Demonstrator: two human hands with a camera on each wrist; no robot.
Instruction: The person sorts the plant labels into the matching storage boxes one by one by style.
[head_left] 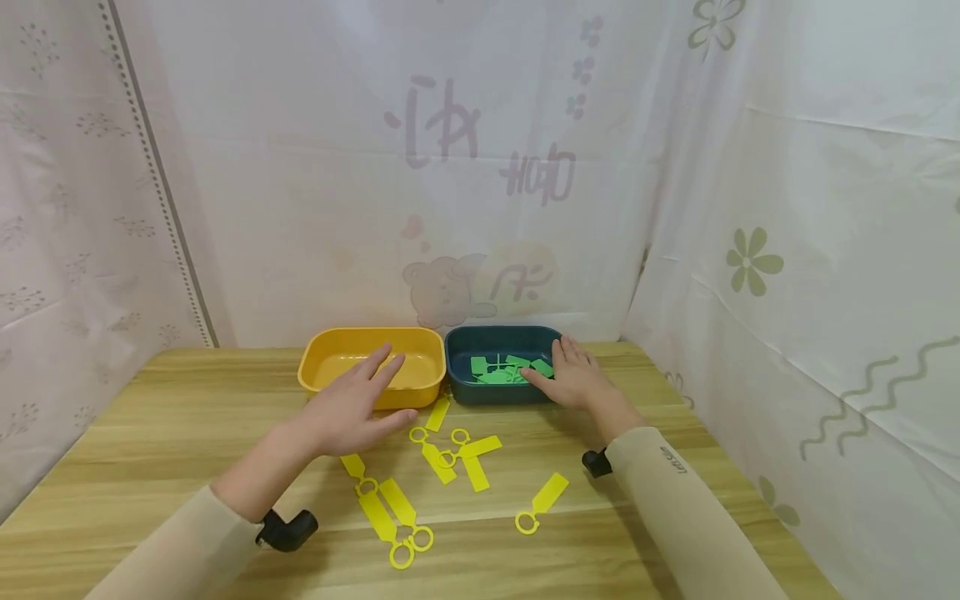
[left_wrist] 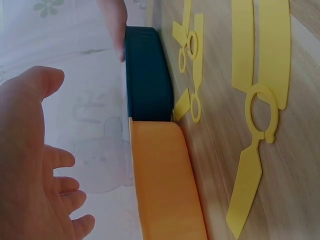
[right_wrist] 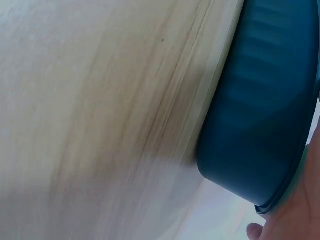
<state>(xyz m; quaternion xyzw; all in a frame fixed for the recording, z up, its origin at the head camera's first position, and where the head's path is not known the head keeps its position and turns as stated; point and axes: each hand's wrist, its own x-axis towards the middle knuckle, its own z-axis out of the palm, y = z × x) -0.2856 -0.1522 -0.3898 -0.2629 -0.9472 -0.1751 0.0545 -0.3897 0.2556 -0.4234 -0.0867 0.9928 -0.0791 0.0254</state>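
My left hand (head_left: 348, 417) hovers, fingers spread, over the front edge of the yellow bin (head_left: 337, 343); nothing is between its fingers. At the right end of the dark teal bin (head_left: 498, 395), my right hand (head_left: 577, 382) reaches over the rim, thumb toward the inside and fingers extended. Flat green tags (head_left: 495, 377) lie in a pile in the teal bin. In the right wrist view, the hand (right_wrist: 300, 210) overlaps the rim and most of its fingers are hidden. Yellow tags with ring ends (head_left: 377, 517) lie on the table in front of the bins.
The two bins stand side by side at the back of the wood-grain table (head_left: 202, 400). One yellow tag (head_left: 550, 492) lies apart at the right, below my right forearm. White patterned curtains (head_left: 300, 208) hang behind and at both sides.
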